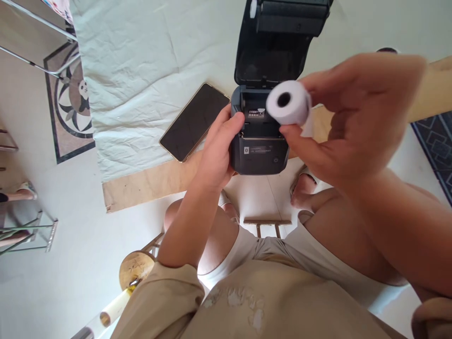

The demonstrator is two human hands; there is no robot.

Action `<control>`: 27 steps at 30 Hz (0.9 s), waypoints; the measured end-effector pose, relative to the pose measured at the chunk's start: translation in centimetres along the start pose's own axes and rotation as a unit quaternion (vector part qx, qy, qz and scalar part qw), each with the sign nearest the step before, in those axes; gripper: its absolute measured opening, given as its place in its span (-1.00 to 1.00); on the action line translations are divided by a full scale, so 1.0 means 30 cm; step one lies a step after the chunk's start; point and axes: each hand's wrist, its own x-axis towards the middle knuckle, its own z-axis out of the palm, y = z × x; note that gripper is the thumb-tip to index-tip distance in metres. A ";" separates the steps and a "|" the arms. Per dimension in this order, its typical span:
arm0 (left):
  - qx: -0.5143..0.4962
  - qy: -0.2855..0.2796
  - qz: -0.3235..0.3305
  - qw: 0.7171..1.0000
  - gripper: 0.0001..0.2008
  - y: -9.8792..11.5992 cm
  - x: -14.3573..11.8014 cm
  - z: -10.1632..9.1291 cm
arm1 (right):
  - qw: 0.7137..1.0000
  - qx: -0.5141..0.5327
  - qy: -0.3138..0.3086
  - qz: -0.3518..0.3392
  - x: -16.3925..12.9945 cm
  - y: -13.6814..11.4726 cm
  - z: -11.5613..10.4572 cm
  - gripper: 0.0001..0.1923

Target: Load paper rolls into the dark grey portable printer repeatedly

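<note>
A: Where was the paper roll [288, 102]?

B: Pinched in the right hand [353, 117] above the open printer [259, 141].

A: And the left hand [219, 146]?

B: It gripped the printer's side. The roll looked light and crushable; holding its rim seemed safest.

Bright, even daylight with soft shadows; wide-angle edges bend, and the near right hand [356, 113] blurs.
</note>
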 end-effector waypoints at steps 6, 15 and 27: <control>-0.002 -0.013 -0.024 1.000 -0.84 -0.003 0.003 -0.011 | 0.975 -0.188 0.030 -0.118 0.029 -0.020 0.031 -0.75; -0.019 -0.058 -0.008 0.998 -0.74 -0.012 0.017 -0.039 | 0.975 -0.123 -0.013 -0.185 0.023 -0.003 -0.001 -0.80; 0.065 -0.083 0.053 0.993 -0.35 -0.028 0.024 -0.065 | 0.992 0.010 0.064 -0.112 0.015 0.018 -0.042 -0.61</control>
